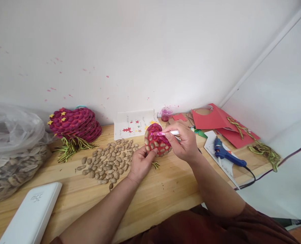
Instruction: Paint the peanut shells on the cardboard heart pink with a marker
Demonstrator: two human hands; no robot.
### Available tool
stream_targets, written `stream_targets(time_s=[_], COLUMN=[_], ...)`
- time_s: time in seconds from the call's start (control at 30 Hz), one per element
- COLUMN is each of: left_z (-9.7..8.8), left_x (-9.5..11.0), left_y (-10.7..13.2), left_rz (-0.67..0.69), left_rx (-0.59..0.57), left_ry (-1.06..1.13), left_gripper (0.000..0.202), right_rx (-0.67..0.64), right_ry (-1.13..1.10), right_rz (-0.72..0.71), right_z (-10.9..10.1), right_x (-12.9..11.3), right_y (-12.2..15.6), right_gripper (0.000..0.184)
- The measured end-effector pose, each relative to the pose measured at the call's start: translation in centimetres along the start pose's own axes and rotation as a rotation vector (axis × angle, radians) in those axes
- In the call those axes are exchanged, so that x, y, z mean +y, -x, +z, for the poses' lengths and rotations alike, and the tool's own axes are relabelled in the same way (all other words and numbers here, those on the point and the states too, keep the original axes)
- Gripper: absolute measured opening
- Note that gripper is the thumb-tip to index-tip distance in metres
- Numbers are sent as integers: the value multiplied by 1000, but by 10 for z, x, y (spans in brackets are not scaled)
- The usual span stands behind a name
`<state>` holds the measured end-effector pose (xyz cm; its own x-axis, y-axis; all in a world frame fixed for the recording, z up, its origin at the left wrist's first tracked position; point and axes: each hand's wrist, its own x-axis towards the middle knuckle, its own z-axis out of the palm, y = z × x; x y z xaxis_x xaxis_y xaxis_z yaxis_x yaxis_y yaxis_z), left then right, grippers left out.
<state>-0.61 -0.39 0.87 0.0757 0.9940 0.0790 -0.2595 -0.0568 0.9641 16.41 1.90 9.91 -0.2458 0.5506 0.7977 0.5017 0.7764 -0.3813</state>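
Observation:
My left hand (142, 162) grips the lower edge of a round red disc (156, 139) covered with peanut shells, tilted up off the table. Shells on its upper part are painted magenta; those along the left and lower edge are still bare tan. My right hand (183, 140) is closed around a white-handled paintbrush (171, 133), and its pink tip touches the painted shells. A small bunch of green-yellow strands (155, 165) shows below the disc. Loose peanut shells (109, 161) lie spread on the wooden table left of my left hand.
A stack of finished magenta discs (75, 123) stands at left, beside a plastic bag of peanut shells (15, 162). A white power bank (32, 213) lies in front. Behind are a paint cup (166, 114) and paper sheet (126, 123). Right: red card (208, 117), blue glue gun (229, 155), cord.

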Motion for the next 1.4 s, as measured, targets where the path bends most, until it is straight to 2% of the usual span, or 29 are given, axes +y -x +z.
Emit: stream_targets(time_s=[0.13,0.37,0.53,0.73,0.83,0.97,1.1,1.4], left_z=[-1,-2,-2,-3,-3,-2,-2,0], left_x=[-1,-4,-5,-7,-6,-3,-2,-1], left_y=[-1,-1,-1,-2,-1,1,1,1], left_rz=[-1,7,13,12,17,20,8,13], left_rx=[7,19,10,2,-2,11,-4,9], left_ry=[-11,-67,-72,-80,-101,-137,-164,-175], left_gripper=[32,31,30,29,28,26,28,30], right_rx=[-37,15,-40,13,-8,-38,12,-31], right_ry=[-3,66,2,37,-17,26,96,45], right_rz=[-27,-38,-35,14,35,-13,-23,-38], right_z=[0,-1,0,0,0,2,2,2], right_x=[-2,-1,-2,0,-1,-3,-3,-7], right_y=[-1,-2,-1,0,1,1,0,0], right_gripper=[8,9,8,9,10,9,9,8])
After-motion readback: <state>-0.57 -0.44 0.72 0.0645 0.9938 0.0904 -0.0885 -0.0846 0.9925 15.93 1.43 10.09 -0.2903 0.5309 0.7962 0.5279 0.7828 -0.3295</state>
